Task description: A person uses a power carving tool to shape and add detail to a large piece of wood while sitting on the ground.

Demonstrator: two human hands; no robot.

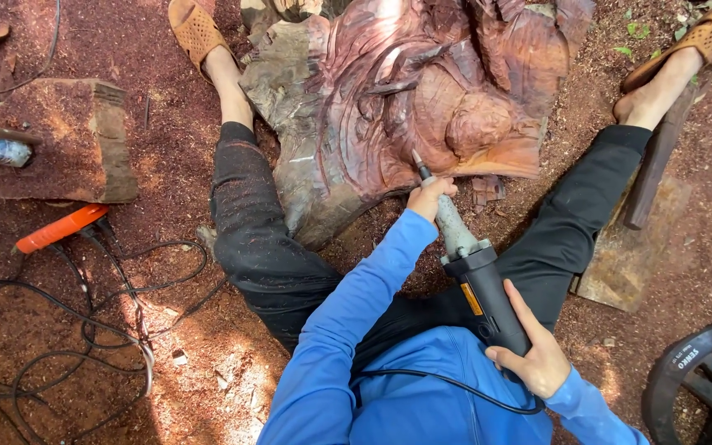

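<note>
Grinder [475, 276] sat clenched in both hands: right [537, 354] gripped the body behind, left [428, 196] pinched the neck ahead, steadying the bit against the carving [389, 91].

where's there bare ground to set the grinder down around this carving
Bare sawdust ground lies between the wood block and the carving. Another open patch sits bottom left, below the looped black cords. It is crowded by the orange tool, between the legs where both hands hold the grinder, and by the wheel.
</note>
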